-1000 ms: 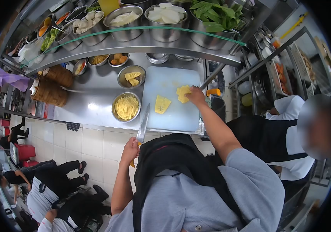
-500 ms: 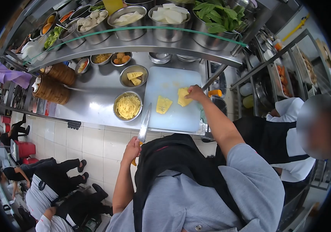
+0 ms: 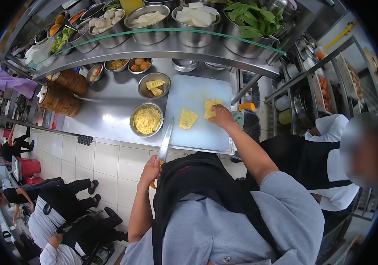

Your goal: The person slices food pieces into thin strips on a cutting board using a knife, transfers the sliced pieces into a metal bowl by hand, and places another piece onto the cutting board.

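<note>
My left hand (image 3: 150,170) is closed round the orange-yellow handle of a kitchen knife (image 3: 167,140). Its long blade points away from me, the tip beside the left edge of a white cutting board (image 3: 197,95). On the board my right hand (image 3: 222,116) grips a flat yellow piece of bamboo shoot (image 3: 209,107), its fingers covering the piece's right side. A second bamboo shoot piece (image 3: 187,119) lies flat to the left. Left of the board stand a steel bowl (image 3: 132,128) of yellow shreds and another bowl (image 3: 141,92) holding cut bamboo shoot chunks.
Bamboo steamers (image 3: 60,101) stand on the counter's left. Overhead, a steel shelf (image 3: 162,52) with a glass edge carries pots of vegetables. A co-worker in a black apron (image 3: 286,157) stands close on my right; other people are at lower left.
My right hand has shifted slightly down and now covers more of the bamboo shoot piece. The knife and my left hand stay in place.
</note>
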Demonstrator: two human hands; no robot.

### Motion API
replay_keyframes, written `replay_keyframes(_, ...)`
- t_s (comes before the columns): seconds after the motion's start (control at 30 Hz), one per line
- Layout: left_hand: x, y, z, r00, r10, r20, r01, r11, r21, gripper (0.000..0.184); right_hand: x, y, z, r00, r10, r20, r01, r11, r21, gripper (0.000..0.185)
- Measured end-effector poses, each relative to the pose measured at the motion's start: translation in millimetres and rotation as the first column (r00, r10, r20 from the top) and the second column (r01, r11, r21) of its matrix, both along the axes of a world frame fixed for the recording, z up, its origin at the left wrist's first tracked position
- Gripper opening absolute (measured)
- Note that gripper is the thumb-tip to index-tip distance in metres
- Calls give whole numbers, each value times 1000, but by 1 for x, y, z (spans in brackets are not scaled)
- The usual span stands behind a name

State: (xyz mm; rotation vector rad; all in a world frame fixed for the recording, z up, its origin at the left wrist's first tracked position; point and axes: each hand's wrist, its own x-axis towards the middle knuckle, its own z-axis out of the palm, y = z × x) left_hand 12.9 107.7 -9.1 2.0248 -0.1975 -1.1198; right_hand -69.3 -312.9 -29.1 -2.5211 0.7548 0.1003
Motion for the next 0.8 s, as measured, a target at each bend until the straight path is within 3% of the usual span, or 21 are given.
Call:
replay_keyframes(0.23, 5, 1, -6, 1000, -14, -27, 14, 1000, -8, 31, 6, 10, 9, 998, 3, -59, -6, 998, -55, 36)
replay_keyframes(0.3, 5, 1, -6, 1000, 2, -20, -2, 1000, -4, 30, 7, 10, -4, 998, -6, -57, -6, 978, -208, 34)
replay_keyframes(0.43, 4, 1, -6, 1000, 5, -10, -5, 1000, 1, 30, 7, -3, -7, 999, -14, -41, 5, 975, -222, 27)
replay_keyframes(0.63, 1, 1, -2, 1000, -14, 12, 14, 1000, -4, 31, 32, -15, 26, 985, 27, 173, 6, 982, -188, 16)
replay_keyframes(0.7, 2, 0, -2, 1000, -19, 0, 19, 1000, 2, 31, 49, -7, 38, 938, 45, 344, 18, 984, -178, 15)
replay_keyframes(0.8, 5, 3, -7, 999, -36, -8, 36, 999, 12, 31, 68, 23, 44, 922, 115, 370, -46, 981, -190, 18)
